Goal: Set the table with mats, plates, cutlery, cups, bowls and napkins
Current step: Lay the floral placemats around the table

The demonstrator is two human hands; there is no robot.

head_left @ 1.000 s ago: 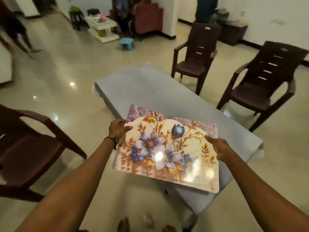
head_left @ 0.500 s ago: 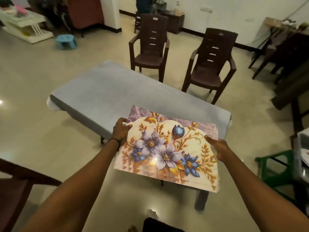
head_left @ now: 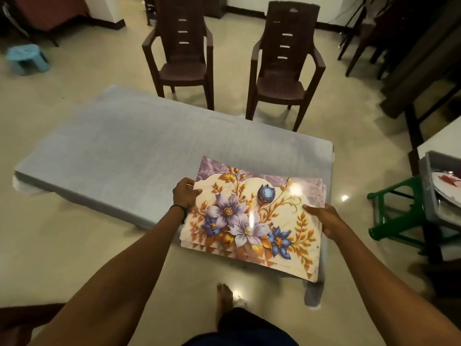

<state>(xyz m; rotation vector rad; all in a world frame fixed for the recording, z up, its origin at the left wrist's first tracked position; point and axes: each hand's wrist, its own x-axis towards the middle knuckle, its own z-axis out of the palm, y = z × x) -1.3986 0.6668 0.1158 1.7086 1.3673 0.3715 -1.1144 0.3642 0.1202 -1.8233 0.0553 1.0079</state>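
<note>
A stack of glossy floral table mats (head_left: 252, 216), cream with purple and blue flowers and gold leaves, hangs in the air over the near right corner of the table (head_left: 119, 146), which is covered in a grey cloth. My left hand (head_left: 185, 196) grips the stack's left edge, thumb on top. My right hand (head_left: 326, 219) holds the right edge, fingers underneath and thumb across the top. Several mat edges show at the stack's lower rim.
Two dark brown plastic chairs (head_left: 183, 53) (head_left: 284, 63) stand at the table's far side. A green stool (head_left: 396, 216) and a grey tub (head_left: 441, 193) holding plates sit at the right. A blue stool (head_left: 27, 58) is far left. My bare foot (head_left: 223, 300) is on the tiled floor.
My view has swung right and drawn closer to the table. The mat stack now hangs over the table's near right corner, and both hands keep the same hold.
</note>
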